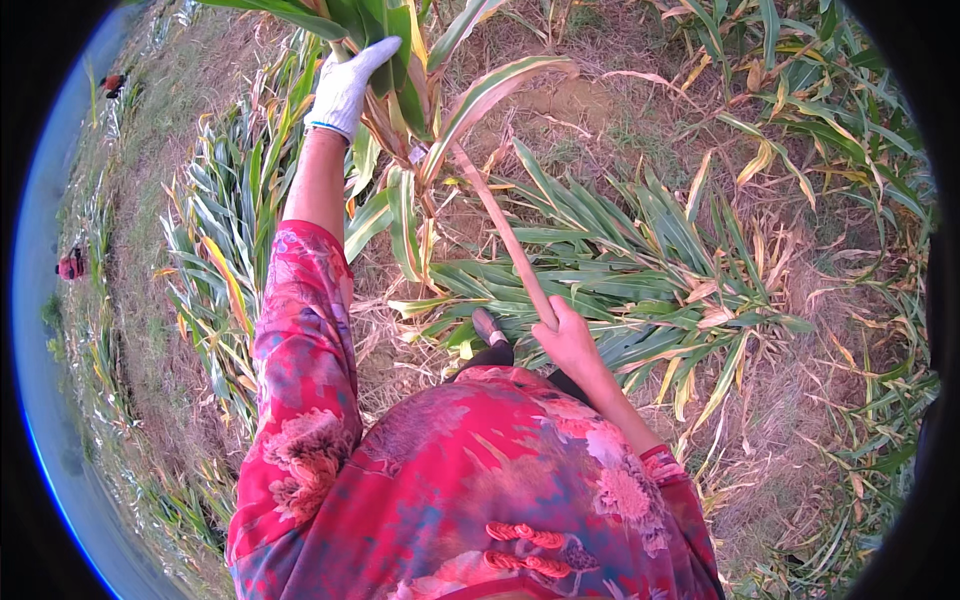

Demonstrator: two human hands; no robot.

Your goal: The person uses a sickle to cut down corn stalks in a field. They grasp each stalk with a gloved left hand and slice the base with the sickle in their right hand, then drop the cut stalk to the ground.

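Observation:
My left hand (341, 90), in a white knit glove with a blue cuff edge, grips a corn stalk (341, 51) at the top of the view. Broad green leaves hide part of the fingers. My bare right hand (568, 337) is closed around the lower end of a wooden tool handle (506, 236). That handle slants up and left to the foot of the held corn plants. Leaves cover most of the tool's head; only a small pale grey patch (416, 154) shows there, too little to name the tool. Dry, yellowed leaves (427, 247) hang beside it.
Cut corn stalks (637, 262) lie on the ground to the right, close to my shoe (486, 325). Another row of laid stalks (232, 187) lies left. More corn (847, 127) is at the far right. Two people (70, 264) (112, 84) are far off at left.

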